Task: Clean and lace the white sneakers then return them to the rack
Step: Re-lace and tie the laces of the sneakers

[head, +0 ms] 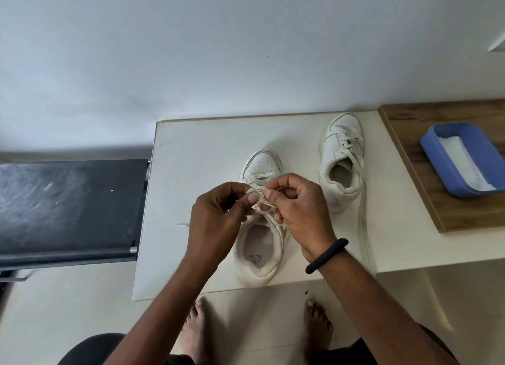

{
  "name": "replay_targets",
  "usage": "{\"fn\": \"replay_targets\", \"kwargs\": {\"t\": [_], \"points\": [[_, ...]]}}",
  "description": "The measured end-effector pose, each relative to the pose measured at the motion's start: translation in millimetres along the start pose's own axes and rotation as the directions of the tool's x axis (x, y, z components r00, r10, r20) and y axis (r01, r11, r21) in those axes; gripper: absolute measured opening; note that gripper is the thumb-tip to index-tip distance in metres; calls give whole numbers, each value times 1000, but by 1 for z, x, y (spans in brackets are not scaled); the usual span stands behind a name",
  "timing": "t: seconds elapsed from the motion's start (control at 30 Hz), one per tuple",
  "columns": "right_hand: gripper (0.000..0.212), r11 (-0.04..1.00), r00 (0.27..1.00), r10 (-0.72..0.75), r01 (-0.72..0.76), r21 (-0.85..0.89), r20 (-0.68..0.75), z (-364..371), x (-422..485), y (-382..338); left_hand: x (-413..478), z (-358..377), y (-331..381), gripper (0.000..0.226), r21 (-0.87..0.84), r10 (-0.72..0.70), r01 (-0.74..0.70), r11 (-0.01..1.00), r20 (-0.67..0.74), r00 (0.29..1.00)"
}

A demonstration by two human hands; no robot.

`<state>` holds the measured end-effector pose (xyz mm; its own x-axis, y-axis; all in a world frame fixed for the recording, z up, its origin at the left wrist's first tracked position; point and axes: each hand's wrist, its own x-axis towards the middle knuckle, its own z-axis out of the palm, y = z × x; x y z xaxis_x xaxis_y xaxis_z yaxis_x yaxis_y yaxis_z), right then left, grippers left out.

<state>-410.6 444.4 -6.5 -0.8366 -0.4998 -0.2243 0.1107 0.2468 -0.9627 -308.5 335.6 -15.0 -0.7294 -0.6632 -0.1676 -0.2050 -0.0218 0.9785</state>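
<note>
**White sneaker being laced at the near edge of the surface**

At the far left, a dark flat panel (68,200) is seen beside the white surface (196,151), just below its level. A loose lace tip (182,224) lies on the surface just left of the hands.

The left grip (216,222), a bare hand, is closed on the lace (259,198): the strand is pinched between thumb and curled fingers above the sneaker's tongue. The near sneaker (257,255) is set upright on the surface, with its toe pointed away and its heel at the near edge. Only the first eyelets near the toe can be seen threaded; the rest is hidden by the hands.

The right grip (300,214) is likewise closed on the same lace and touches the left one at the fingertips. A black band (326,255) is worn on the right wrist.

Further right and farther back, the second sneaker (338,151) is stood upright, well apart from the first, with its toe also pointed away. It is laced but untied, and its loose lace (362,222) is trailed along the surface toward the near edge.

At the far right, a wooden board (451,214) is laid on the surface. A blue tray (434,165) is placed on it, and a white cloth (464,162) is held inside the tray.
</note>
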Motion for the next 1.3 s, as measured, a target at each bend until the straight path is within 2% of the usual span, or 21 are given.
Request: {"fn": "replay_targets", "kwargs": {"t": [0.07, 0.2, 0.33, 0.43, 0.5, 0.57, 0.67, 0.73, 0.8, 0.87, 0.93, 1.0, 1.17, 1.3], "points": [[8, 996, 998, -5, 10, -92, 61, -3, 1, 0, 0, 2, 0, 7, 46, 34, -32, 998, -38, 999], [12, 991, 965, 74, -43, -126, 253, -14, 1, -3, -1, 4, 0, 10, 109, 66, -55, 992, -91, 994], [13, 958, 978, 6, 54, -280, 208, -12, 0, 1, -3, 6, 2, 14, 135, 100, -90, 987, -71, 993], [17, 900, 980, -28, 112, -422, 199, -15, 1, -2, -3, 5, 5, 19, 84, 30, -25, 996, -65, 997], [10, 792, 979, -161, 202, -577, 122, -18, -3, -5, -2, 4, 6, 21, -12, -56, 55, 998, -66, 996], [11, 668, 939, -338, 281, -690, 55, -18, -8, -6, -1, 2, 7, 20, -136, -140, 131, 982, -55, 989], [23, 621, 870, -494, 341, -705, -14, -17, -19, -8, -1, -1, 9, 15, -277, -234, 215, 936, -37, 971], [16, 583, 832, -555, 391, -712, 3, -15, -27, -12, -2, -1, 9, 15, -299, -257, 236, 925, -34, 966], [12, 613, 864, -502, 390, -687, 42, -8, -34, -11, -3, -1, 9, 17, -295, -262, 241, 925, -33, 965], [17, 711, 927, -374, 314, -629, 40, -1, -35, -7, -4, -2, 9, 18, -287, -260, 241, 927, -28, 965], [20, 787, 959, -282, 239, -569, 14, 4, -32, -2, -5, -3, 9, 17, -282, -254, 238, 929, -22, 967], [21, 835, 968, -249, 198, -513, -31, 6, -30, 1, -5, -4, 11, 15, -270, -240, 229, 935, -9, 971], [17, 880, 969, -214, 138, -454, -120, 8, -26, 6, -7, -3, 14, 18, -234, -196, 192, 953, 9, 981], [12, 953, 977, -151, 103, -286, -151, 10, -22, 8, -8, -3, 13, 17, -233, -201, 199, 952, 15, 980]]}}
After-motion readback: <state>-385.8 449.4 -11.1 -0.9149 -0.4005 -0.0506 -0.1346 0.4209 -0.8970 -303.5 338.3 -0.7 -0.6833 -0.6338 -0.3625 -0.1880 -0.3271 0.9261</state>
